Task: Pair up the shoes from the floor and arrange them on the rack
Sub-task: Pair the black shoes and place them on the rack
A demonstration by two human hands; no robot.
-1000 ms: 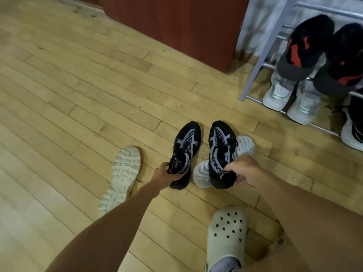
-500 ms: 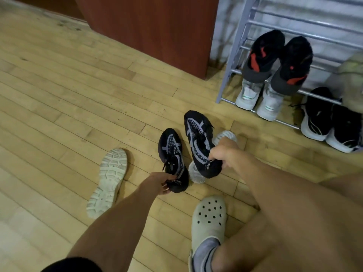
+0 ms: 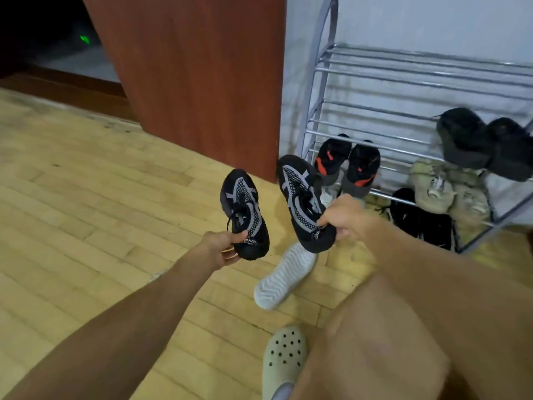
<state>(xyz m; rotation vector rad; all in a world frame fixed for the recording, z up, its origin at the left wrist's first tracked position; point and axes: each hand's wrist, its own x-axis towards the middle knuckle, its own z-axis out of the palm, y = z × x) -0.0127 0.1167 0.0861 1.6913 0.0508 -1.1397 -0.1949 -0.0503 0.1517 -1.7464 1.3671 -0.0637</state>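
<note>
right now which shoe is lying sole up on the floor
The white shoe below the right hand, its tread facing up; the two black shoes are held.

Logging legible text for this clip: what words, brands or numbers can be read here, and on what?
"ENS", partly covered: heel of the black shoe in the left hand.
Pale letters, too blurred to read: heel of the black shoe in the right hand.
Nothing readable on the shoe rack shoes.

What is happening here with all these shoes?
A person is tidying shoes onto a metal rack. The left hand holds one black mesh shoe by its heel, and the right hand holds its mate, both lifted. A white shoe lies sole-up on the floor. Several pairs already sit on the rack.
</note>
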